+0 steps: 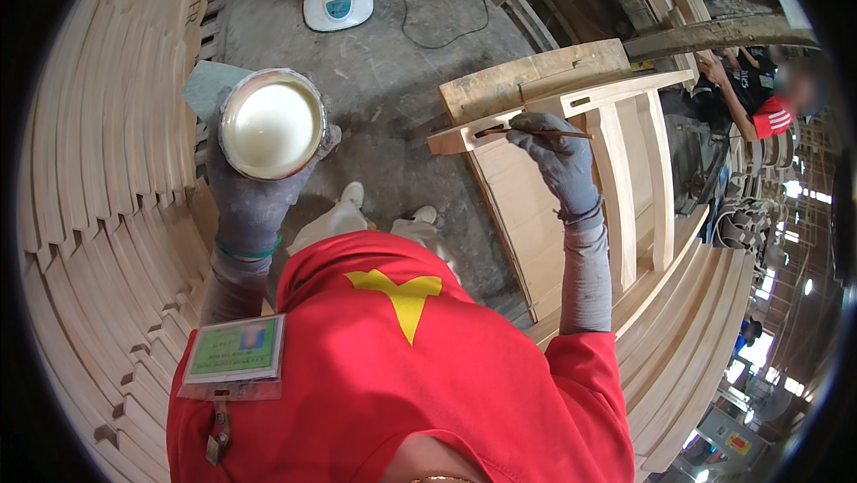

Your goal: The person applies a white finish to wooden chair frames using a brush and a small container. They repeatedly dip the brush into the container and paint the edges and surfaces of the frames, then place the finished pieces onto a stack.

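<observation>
My left hand [253,206], in a grey glove, is wrapped round a round tub [230,160] of creamy white liquid, its rim crusted. Behind the tub a pale green flat piece [207,86] sticks out. My gloved right hand [561,166] grips a thin brush [571,134] between the fingertips. Its dark tip is at a slot near the left end of a pale wooden chair-leg-like piece [460,140]. Another slot shows farther right along this wood. Two slats [616,188] lie beside my right forearm, running toward me.
Stacked curved wooden parts [98,144] fill the left side; more boards [696,331] are piled at the lower right. A worn wooden block [536,77] lies behind the slotted piece. A white stand base [338,5] and a cable [446,44] are on the floor. A person in red [772,117] is at the right.
</observation>
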{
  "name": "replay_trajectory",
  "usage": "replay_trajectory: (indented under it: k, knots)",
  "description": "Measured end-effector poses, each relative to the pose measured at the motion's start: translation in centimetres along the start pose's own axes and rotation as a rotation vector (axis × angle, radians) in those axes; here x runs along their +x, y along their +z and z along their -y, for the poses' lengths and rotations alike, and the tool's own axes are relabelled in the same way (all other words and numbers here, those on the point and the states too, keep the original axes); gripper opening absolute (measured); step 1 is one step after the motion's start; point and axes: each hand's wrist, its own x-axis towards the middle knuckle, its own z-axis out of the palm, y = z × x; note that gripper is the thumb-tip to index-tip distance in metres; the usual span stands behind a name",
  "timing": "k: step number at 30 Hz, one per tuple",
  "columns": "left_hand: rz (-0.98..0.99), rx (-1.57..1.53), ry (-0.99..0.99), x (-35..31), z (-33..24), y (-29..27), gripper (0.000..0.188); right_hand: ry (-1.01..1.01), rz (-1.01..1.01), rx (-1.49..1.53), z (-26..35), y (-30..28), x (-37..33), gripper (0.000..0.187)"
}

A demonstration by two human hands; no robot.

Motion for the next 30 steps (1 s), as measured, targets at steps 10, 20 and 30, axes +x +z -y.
replay_trajectory:
  k: [10, 20, 30]
  knots:
    - [0.059, 0.027, 0.058, 0.6, 0.8, -0.6, 0.062, -0.05, -0.011, -0.212, 1.4, -0.3, 0.0, 0.014]
    - [0.167, 0.101, 0.143, 1.7, 1.9, -1.9, 0.062, 0.259, -0.284, 0.184, 0.8, 1.1, 0.0, 0.016]
    - [0.353, -0.157, 0.197, 3.8, -0.1, 1.5, 0.067, 0.196, -0.493, 0.173, 3.5, -0.6, -2.9, 0.02]
